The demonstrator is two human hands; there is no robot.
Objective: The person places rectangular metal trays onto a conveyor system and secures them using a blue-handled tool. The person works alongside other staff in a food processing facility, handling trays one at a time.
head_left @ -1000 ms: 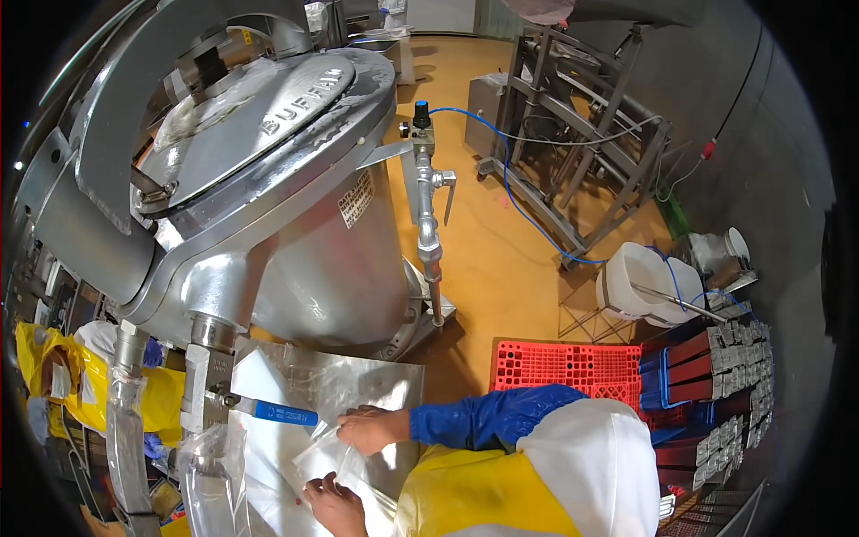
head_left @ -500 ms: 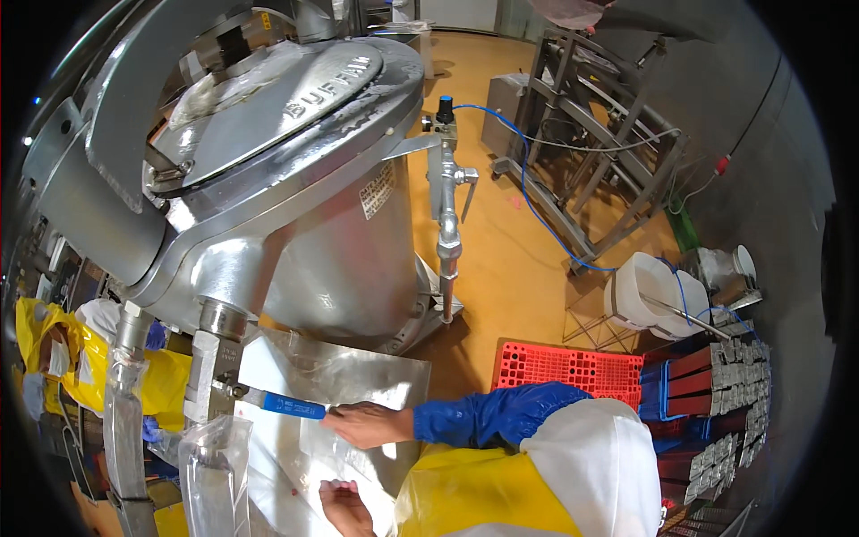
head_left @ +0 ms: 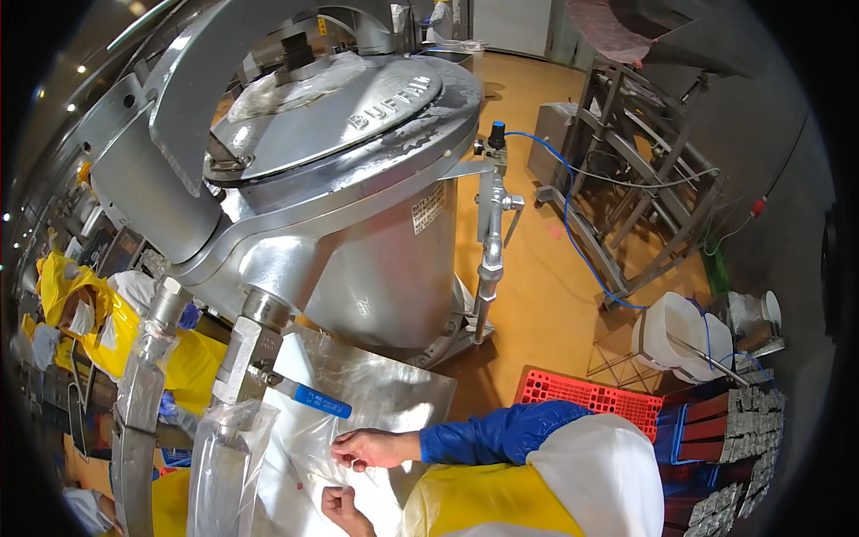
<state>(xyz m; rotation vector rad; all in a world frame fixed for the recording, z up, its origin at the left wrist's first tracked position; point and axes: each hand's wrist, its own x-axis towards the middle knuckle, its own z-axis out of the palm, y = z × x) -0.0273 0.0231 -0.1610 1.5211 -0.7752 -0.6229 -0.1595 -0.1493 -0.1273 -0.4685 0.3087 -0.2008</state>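
Head camera footage looked down on a person in a blue sleeve, yellow apron and white hood, working at a steel table set against a large stainless steel filling machine. The right hand reached leftward from the blue sleeve and pinched the upper edge of a clear plastic bag that lay flat on the table, thumb and fingers closed on the film. The left hand sat nearer the lower edge of the view, its fingers curled and resting on the same bag; whether it actually gripped the film could not be told. The bag lay near the person, just right of the machine's two outlet spouts. A blue-handled valve lever stuck out to the right from the nearer spout, just above and left of the right hand without touching it. Another clear bag hung from that spout, and a second spout stood further left with plastic sleeving over it. Beyond the machine, on the orange floor, lay a red plastic pallet to the right, with white buckets and a metal frame rack further off. At the far left, other workers in yellow aprons stood beside the machine.
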